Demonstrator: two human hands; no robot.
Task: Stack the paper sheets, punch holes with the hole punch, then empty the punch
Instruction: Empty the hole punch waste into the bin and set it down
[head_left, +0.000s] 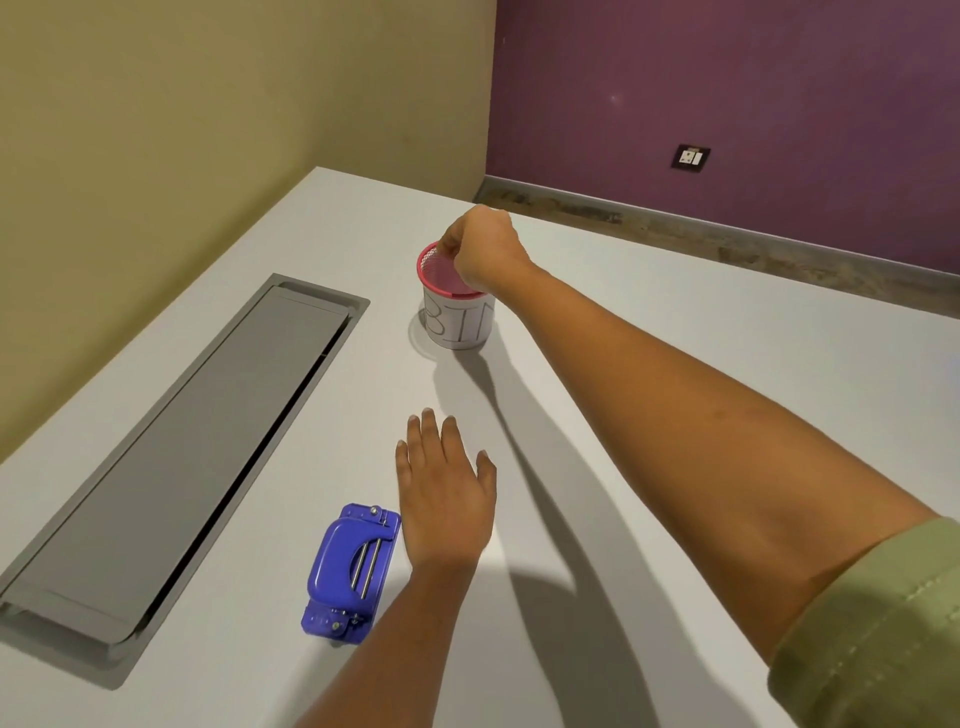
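A blue hole punch (348, 571) lies on the white table (675, 415) near the front, its handle side up. My left hand (447, 493) rests flat just right of it, palm down, fingers spread, holding nothing. Farther back stands a small pink mesh cup (457, 322) wrapped in white paper marked "BIN". My right hand (485, 249) hovers over its rim with the fingertips pinched together and pointing down into the opening. I cannot see anything between the fingers. No separate paper sheets stand out on the white surface.
A long grey cable hatch (171, 457) is set into the table on the left, its lid slightly raised. The table's far edge runs behind the bin. Beyond it are a yellow wall, and a purple wall with a socket (690, 157).
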